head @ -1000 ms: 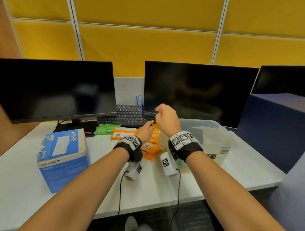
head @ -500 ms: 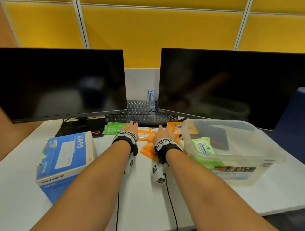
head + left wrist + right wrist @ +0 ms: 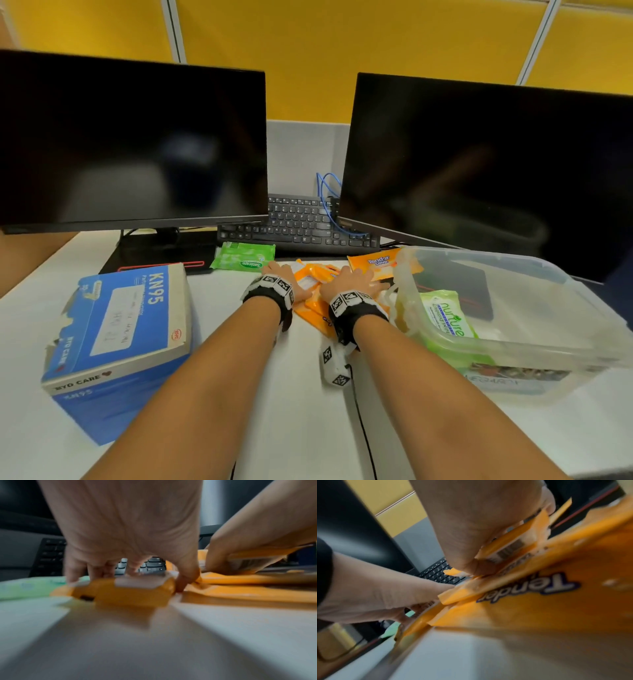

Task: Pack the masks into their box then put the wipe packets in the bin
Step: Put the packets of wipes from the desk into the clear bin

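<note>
**Both hands on the orange packets**

Your wrist views show what the head view hides: your left hand [image 3: 123, 534] grasps one orange packet [image 3: 126, 593], your right hand [image 3: 481, 524] another [image 3: 513, 545]. Right of your grip, the bin [image 3: 548, 346] holds a green packet [image 3: 445, 318]; left, the mask box [image 3: 116, 342].

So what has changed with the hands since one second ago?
Both hands came down from above the pile. The left hand now grips one orange wipe packet; the right hand grips another orange packet. The bin and the mask box stayed in place.
</note>
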